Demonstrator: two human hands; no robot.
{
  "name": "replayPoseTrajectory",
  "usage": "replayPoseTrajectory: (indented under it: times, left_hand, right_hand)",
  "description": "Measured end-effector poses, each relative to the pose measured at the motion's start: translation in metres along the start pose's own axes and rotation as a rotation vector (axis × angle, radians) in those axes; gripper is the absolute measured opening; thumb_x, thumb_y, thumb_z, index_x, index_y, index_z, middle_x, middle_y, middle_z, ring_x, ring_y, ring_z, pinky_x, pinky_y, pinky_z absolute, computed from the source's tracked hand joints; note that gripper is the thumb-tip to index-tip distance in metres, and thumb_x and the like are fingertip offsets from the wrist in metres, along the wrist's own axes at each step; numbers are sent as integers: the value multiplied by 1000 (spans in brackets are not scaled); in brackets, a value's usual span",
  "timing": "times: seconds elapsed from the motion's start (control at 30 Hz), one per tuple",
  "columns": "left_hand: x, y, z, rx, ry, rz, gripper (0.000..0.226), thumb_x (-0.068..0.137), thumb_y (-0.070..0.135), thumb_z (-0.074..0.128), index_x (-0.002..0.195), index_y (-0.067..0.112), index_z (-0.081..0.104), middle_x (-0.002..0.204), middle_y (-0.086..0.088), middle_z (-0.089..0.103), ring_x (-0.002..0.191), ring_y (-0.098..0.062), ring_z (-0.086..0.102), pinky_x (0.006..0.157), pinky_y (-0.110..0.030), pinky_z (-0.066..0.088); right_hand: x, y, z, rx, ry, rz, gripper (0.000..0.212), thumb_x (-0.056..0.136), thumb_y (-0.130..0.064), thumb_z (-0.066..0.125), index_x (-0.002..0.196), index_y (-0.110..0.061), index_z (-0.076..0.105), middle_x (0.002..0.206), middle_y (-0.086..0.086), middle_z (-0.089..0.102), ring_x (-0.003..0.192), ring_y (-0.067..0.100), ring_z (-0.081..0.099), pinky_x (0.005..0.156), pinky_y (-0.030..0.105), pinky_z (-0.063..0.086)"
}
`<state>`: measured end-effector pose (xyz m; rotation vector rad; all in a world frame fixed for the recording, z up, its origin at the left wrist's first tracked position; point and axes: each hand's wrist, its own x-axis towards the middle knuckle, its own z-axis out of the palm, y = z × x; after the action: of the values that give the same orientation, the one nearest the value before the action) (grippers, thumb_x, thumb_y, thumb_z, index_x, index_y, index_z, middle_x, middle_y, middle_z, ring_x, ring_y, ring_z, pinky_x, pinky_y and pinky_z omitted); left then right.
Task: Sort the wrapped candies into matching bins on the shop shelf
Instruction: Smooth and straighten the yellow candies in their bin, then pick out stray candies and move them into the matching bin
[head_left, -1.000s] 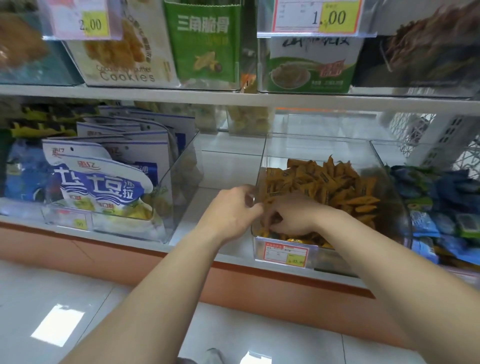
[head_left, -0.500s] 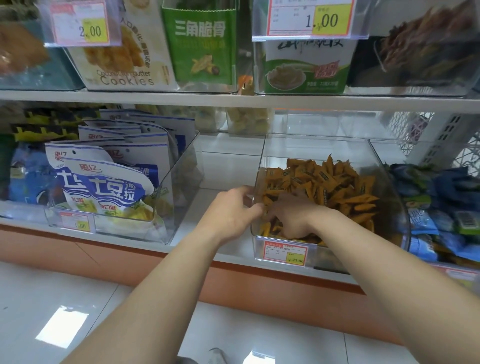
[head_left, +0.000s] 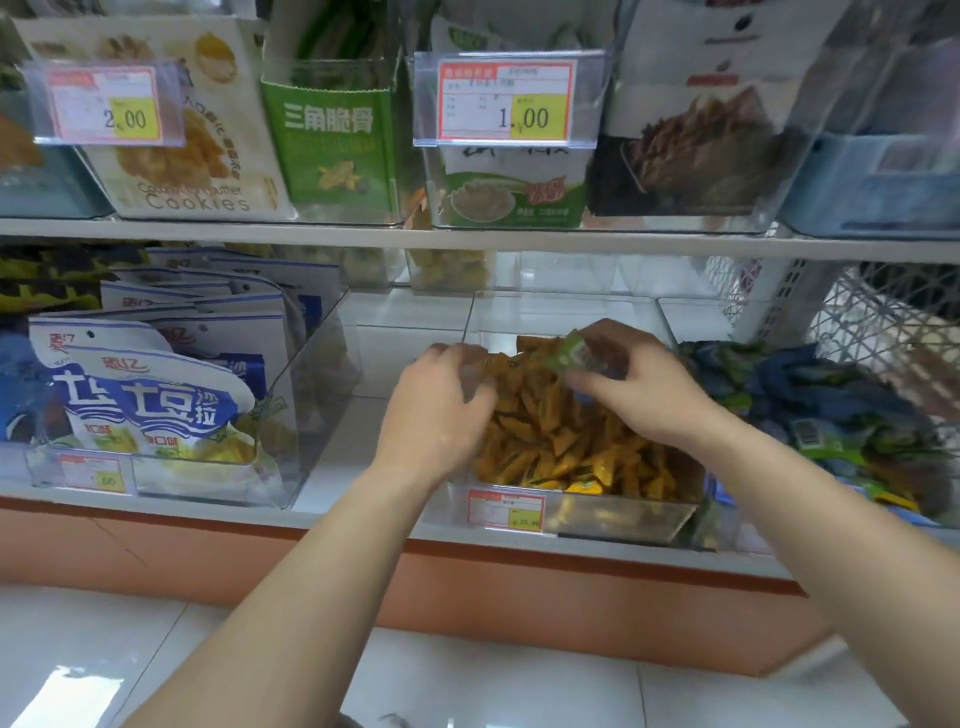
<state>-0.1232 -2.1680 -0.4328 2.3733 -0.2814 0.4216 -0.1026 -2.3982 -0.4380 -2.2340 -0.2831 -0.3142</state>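
A clear plastic bin (head_left: 618, 512) on the lower shelf holds a heap of orange wrapped candies (head_left: 561, 441). My right hand (head_left: 639, 384) is over the bin and pinches a green wrapped candy (head_left: 571, 356) lifted above the orange heap. My left hand (head_left: 441, 405) hangs over the bin's left wall with its fingers curled at the orange candies there; what they hold is hidden. To the right, another bin (head_left: 727, 525) holds blue and green wrapped candies (head_left: 831, 410).
A clear bin of blue-and-white snack bags (head_left: 150, 395) stands to the left, with a bare strip of shelf (head_left: 337, 447) between it and the candy bin. The upper shelf (head_left: 467, 239) carries snack packs and price tags (head_left: 506, 101). A white lattice basket (head_left: 857, 317) stands at the back right.
My right hand has risen out of the orange heap with a green candy pinched in it. My left hand stays at the bin's left side. The camera has moved closer.
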Motion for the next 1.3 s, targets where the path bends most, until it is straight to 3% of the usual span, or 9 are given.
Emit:
replayPoseTrajectory:
  times: [0.1,0.23,0.37,0.53,0.67,0.87,1.1,1.23,1.3]
  left_hand:
    - [-4,25,15,45,-55,72,33,92,32,57,123,23,65,123,-2,63,118,-23,54,94,-35,47]
    - [-9,62,55,131,-153,207,35,93,39,54,125,26,62,123,2,62,116,-21,54,93,-39,48]
    - [-9,84,95,78,-436,336,39,94,42,57,131,31,60,131,6,58,124,-16,50,100,-35,45]
    - [9,60,108,207,-688,314,57,79,62,69,132,45,56,158,14,29,143,-17,27,113,-42,34]
    - [22,35,104,297,-603,285,47,72,69,70,116,54,62,159,20,20,148,-19,13,117,-48,27]
    - [28,24,93,338,-434,249,27,78,55,73,104,52,66,158,18,27,142,-20,33,102,-38,41]
    - [31,7,74,470,-324,73,43,92,50,57,134,41,54,144,4,50,128,-26,49,98,-43,49]
    - [25,30,86,411,-187,241,42,88,40,60,128,30,61,136,1,56,123,-26,52,95,-40,50]
    - [19,45,101,241,-315,302,35,91,39,61,125,31,62,130,5,61,115,-18,58,90,-33,51]
  right_hand:
    - [-15,22,-44,-100,171,23,42,92,-28,68,130,-37,54,115,-8,63,93,8,59,75,16,41]
    - [-39,56,-94,-350,340,22,44,98,-30,54,139,-42,42,134,-1,53,106,21,60,80,35,48]
    - [-53,86,-117,-685,279,74,33,101,-34,49,133,-30,58,123,7,59,108,34,59,71,34,42]
    - [-53,77,-120,-908,220,340,47,100,-47,36,141,-29,51,141,18,47,128,42,39,94,48,47]
    - [-45,41,-96,-812,204,30,54,93,-57,41,131,-25,61,136,12,57,123,39,51,97,45,44]
    - [-51,47,-64,-630,-163,155,81,80,-59,56,151,-30,29,150,4,42,135,29,41,104,44,43]
    - [-55,57,-64,-586,-175,142,78,85,-56,52,153,-32,22,139,6,52,124,29,48,97,43,46]
    - [-55,56,-63,-577,-167,118,77,88,-54,52,154,-29,21,135,8,54,124,30,48,99,44,45]
    - [-54,55,-62,-583,-162,120,78,87,-54,51,154,-29,20,137,9,54,125,31,48,100,45,45]
